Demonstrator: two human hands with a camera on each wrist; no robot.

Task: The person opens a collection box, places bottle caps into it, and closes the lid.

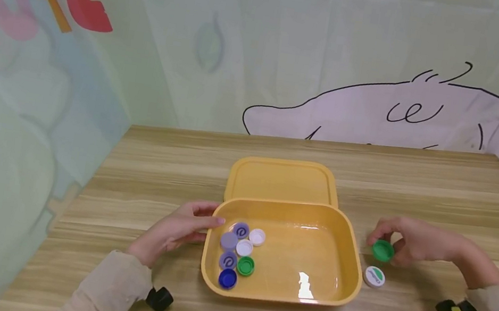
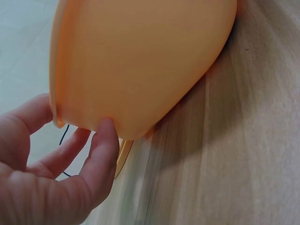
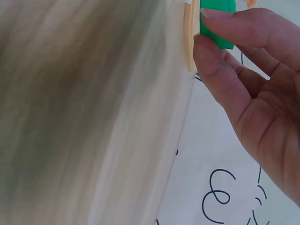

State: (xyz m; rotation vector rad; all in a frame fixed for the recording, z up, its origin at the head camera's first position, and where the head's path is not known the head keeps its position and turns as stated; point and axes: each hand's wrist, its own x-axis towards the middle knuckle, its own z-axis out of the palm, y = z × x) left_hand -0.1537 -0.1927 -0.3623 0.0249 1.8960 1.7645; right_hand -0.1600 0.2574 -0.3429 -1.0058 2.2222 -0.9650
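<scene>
A yellow plastic box [image 1: 276,299] holds several bottle caps at its left end: purple ones, white ones, a green cap [image 1: 246,266] and a dark blue cap [image 1: 228,279]. My left hand [image 1: 182,229] grips the box's left side, thumb over the rim and fingers against the outer wall, as the left wrist view shows with the hand [image 2: 61,173] at the wall. To the right of the box, my right hand [image 1: 420,243] pinches another green bottle cap [image 1: 382,250] between thumb and fingers. The right wrist view shows that green cap [image 3: 218,23] at the fingertips. Just below it lies a white cap with green print [image 1: 374,277].
Behind the box lies a yellow lid [image 1: 281,182], partly hidden by the box's back rim. Everything stands on a wood-grain table [image 1: 170,165]. A printed cloth backdrop [image 1: 266,45] hangs along the table's far edge and left side.
</scene>
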